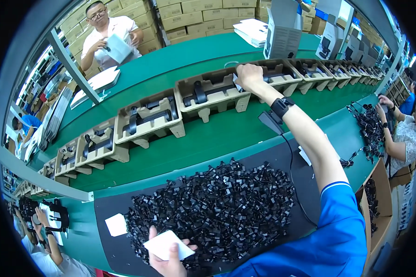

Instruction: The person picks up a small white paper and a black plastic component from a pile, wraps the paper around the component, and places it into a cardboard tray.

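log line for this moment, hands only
left hand: holds white card | right hand: on pulp tray, belt

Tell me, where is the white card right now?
The white card is at the bottom of the head view, in the left hand, over the near edge of the black parts pile.

Lighting is bright, even and cool, with no hard shadows. Bright glare shows at the far right rim. The green belt [208,138] carries a soft sheen. Fisheye distortion is strong: the belt and the row of trays [148,117] bow into arcs, and black vignetting fills the corners. The centre is sharp; the rim softens. The pile of black parts [217,207] loses detail.
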A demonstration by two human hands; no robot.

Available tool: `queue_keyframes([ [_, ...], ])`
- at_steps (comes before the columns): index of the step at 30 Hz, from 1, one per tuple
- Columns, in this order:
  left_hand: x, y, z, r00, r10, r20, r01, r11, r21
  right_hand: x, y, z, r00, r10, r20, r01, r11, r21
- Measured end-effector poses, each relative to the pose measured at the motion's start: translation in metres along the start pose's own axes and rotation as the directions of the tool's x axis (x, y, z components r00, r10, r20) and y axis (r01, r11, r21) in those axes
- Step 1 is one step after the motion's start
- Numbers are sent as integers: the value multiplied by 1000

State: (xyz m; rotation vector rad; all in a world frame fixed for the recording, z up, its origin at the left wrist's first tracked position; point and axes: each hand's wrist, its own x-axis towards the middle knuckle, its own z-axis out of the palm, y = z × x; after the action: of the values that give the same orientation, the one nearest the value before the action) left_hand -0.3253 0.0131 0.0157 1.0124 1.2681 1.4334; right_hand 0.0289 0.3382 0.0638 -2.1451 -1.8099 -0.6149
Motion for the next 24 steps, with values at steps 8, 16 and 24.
queue_keyframes([
  [8, 3, 0, -22, 994, -99, -39, 96, 993, -65, 8, -17, -1, 991, 80, 108, -57, 977, -205],
  [16, 0, -21, -4, 836, -278, 473, 469, 809, -354, -220, -88, -154, 696, -714, -78, 610, 531, 588],
  [24, -31, -30, 41, 669, -203, 715, 372, 924, -86, -325, -72, -159, 734, -671, -104, 627, 612, 482],
])
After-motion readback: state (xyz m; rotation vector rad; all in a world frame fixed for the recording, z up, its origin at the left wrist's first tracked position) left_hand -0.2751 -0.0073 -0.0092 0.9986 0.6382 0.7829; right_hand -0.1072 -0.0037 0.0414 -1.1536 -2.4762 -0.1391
